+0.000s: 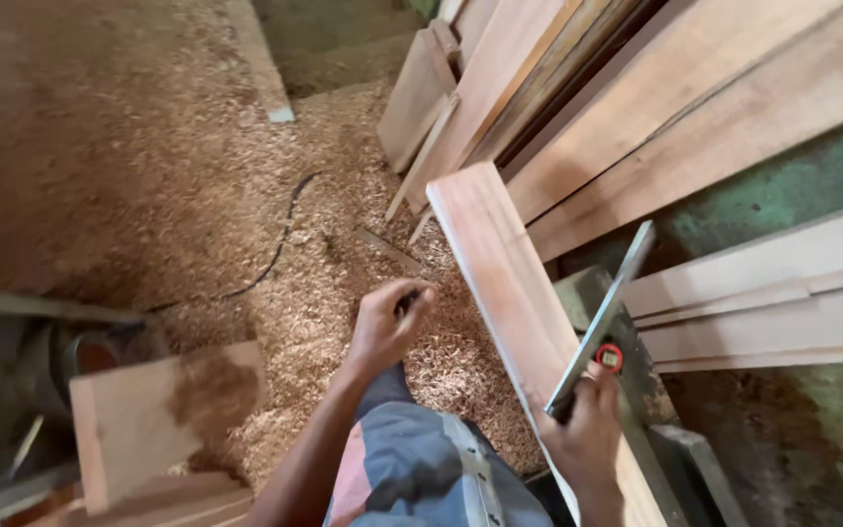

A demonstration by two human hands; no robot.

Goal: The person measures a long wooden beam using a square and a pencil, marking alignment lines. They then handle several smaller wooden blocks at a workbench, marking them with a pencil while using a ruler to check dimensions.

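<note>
Plank (500, 283), pale and long, is leaning over the sawdust floor (148, 146) while we are pressing a metal square (602, 317) to its edge. Our right hand (587, 434) is gripping the square with closed fingers; our left hand (387, 327) is curling round a small dark pencil-like thing (408, 301), no mark showing yet.

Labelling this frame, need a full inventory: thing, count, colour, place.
plank: one, reddish-brown, centre, running to lower right
metal square: one, grey with red knob, lying on the plank
stacked boards: several, tan, upper right
wood shavings: tan layer over the floor
cable: one, black, lying in the shavings
short board: one, pale, lower left
left hand: grip closed on a small dark object, too small to tell
right hand: grip on the metal square
</note>
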